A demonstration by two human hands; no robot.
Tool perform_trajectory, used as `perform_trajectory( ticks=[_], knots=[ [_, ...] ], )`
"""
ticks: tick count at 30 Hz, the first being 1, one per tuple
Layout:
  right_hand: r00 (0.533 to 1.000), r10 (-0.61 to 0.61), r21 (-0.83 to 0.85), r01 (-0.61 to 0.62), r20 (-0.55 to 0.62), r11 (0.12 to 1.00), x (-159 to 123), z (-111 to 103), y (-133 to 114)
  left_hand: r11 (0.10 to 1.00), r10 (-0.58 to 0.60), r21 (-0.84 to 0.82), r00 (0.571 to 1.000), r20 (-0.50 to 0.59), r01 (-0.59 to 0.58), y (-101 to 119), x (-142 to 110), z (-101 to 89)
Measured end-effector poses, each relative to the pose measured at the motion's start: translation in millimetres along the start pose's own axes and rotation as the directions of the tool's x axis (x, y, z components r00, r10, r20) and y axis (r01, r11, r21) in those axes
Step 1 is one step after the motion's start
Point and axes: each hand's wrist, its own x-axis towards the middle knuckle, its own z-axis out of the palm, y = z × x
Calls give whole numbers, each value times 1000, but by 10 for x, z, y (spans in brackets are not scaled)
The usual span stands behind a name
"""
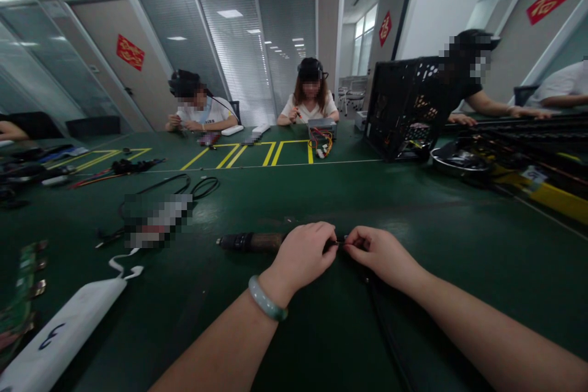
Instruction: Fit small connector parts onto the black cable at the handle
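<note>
A dark electric screwdriver (266, 242) with a brownish body lies sideways on the green table, its narrow tip pointing left. Over its right-hand part curls my left hand (303, 254), the fingers closed round it; a pale green bangle is on that wrist. My right hand (374, 254) pinches something small at the tool's right end, with the fingertips of both hands almost touching. What is between the right fingertips is mostly hidden. Below that hand a black cable (383, 318) runs down toward the table's near edge.
A white power strip (68, 331) and a green circuit board (22, 294) lie at left, near a pixelated object (158, 220) with black cable. A black computer case (399, 110) stands at back right beside a round metal dish (459, 162). Several people sit round the table.
</note>
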Motion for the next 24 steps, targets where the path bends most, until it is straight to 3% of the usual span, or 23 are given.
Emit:
perform_trajectory(
  ticks=[10, 24],
  knots=[
    [996, -74, -101, 70, -40, 992, -12, -10, -68, 1000, 25, 17, 1000, 8, -25, 6, 5, 2],
    [998, -47, -72, 44, -32, 996, -9, -19, -54, 1000, 19, 7, 1000, 8, -19, 28, 3, -19]
  ],
)
